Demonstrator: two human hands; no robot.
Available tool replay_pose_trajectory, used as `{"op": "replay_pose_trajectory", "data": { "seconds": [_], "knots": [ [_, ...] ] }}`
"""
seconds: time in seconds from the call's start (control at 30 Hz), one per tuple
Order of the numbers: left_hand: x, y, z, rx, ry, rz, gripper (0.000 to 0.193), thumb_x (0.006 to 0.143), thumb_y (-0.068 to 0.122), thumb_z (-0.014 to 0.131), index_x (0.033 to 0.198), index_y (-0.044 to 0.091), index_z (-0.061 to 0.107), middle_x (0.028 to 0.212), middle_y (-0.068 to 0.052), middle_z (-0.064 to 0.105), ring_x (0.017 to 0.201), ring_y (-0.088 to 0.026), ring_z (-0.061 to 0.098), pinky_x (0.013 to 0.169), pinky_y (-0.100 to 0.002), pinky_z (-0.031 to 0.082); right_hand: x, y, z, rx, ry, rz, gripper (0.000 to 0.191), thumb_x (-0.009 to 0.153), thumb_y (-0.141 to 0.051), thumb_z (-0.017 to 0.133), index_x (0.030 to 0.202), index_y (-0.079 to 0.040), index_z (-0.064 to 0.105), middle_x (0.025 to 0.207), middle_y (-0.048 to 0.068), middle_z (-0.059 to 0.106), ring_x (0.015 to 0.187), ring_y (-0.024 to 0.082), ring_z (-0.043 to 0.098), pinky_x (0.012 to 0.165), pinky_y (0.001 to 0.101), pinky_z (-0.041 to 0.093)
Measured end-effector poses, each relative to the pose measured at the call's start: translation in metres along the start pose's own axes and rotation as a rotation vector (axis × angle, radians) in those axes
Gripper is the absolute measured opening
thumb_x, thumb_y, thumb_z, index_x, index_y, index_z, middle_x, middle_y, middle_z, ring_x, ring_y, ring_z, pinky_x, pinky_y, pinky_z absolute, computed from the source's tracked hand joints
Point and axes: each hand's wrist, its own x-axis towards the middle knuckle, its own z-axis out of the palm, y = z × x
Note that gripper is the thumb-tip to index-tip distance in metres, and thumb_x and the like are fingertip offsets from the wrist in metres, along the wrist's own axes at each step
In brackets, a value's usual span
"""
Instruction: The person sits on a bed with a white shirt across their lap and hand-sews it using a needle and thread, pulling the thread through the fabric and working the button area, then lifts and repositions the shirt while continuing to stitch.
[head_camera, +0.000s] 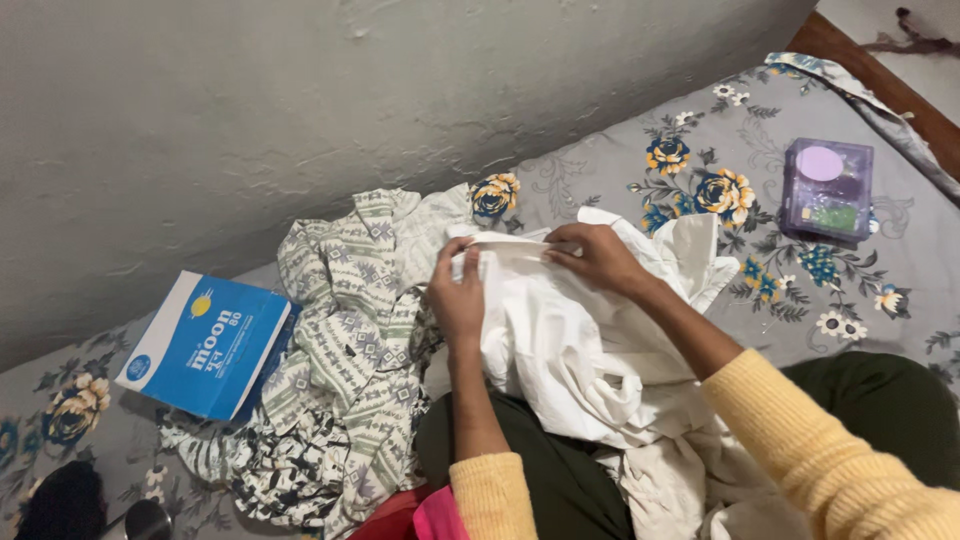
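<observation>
Two hands up on one white garment (580, 350), heaped across the lap on the bed. Left hand (458, 300) curled shut around a bunched edge, fingers wrapped over the cloth. Right hand (598, 257) pinching the same top hem just alongside, thumb and fingers closed on it, knuckles up. Short stretch of hem pulled taut between them; everything else hanging loose and rumpled toward the knees.

Best handling here, by the look of it: keep both grips on that hem, draw outward evenly so the edge runs straight, and let the slack drop clear before laying anything flat. Pulling from one side only would likely skew the whole piece.

Just left of the left hand, a green-and-white patterned cloth (345, 330) sprawled in a heap, partly tucked under the white one. Further left, a blue paper-wrapped pack (205, 345) lying flat, one corner buried under that patterned cloth.

Well beyond the right hand, a small clear purple box (828, 188) sitting closed on the grey floral bedsheet (700, 130). Inside, a round lilac piece and some green and purple bits showing through the lid; too small to name. Past both hands, a plain grey wall (300, 100).
</observation>
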Motion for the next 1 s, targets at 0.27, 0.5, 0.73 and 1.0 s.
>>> {"op": "replay_pose_trajectory", "data": {
  "seconds": [0.27,0.5,0.73,1.0],
  "knots": [
    [0.001,-0.003,-0.003,0.333,0.006,-0.017,0.029,0.094,0.021,0.069,0.122,0.015,0.071,0.114,-0.009,0.073,0.112,-0.030,0.062,0.098,-0.047,0.041,0.010,0.009,0.003,-0.017,0.026,0.071,0.030,0.089,-0.030,0.077,0.111,-0.011,0.078,0.101,0.009,0.075,0.085,0.025,0.068,0.077,0.0374,0.054],
    [-0.025,0.005,0.006,0.722,-0.107,0.164,0.023,0.088,0.029,0.075,0.108,0.017,0.074,0.125,-0.006,0.065,0.124,-0.029,0.050,0.103,-0.054,0.033,0.021,0.004,0.020,-0.095,0.017,0.057,0.029,0.089,-0.032,0.078,0.107,-0.010,0.080,0.094,0.013,0.073,0.089,0.028,0.068,0.081,0.0399,0.050],
    [-0.024,-0.008,0.015,0.647,-0.245,0.257,0.035,0.084,0.028,0.077,0.117,0.018,0.077,0.133,-0.010,0.059,0.123,-0.033,0.047,0.101,-0.054,0.032,0.024,0.020,0.026,0.207,-0.056,0.165,0.034,0.093,-0.033,0.073,0.114,-0.006,0.074,0.099,0.010,0.077,0.088,0.018,0.071,0.080,0.0331,0.055],
    [-0.018,-0.005,0.013,0.630,-0.271,0.314,0.022,0.084,0.030,0.080,0.103,0.019,0.079,0.119,-0.001,0.070,0.133,-0.028,0.046,0.105,-0.056,0.025,0.021,0.010,0.024,0.155,-0.012,0.170,0.033,0.090,-0.028,0.073,0.113,-0.004,0.075,0.102,0.009,0.075,0.091,0.015,0.069,0.078,0.0344,0.055]
  ]
}}
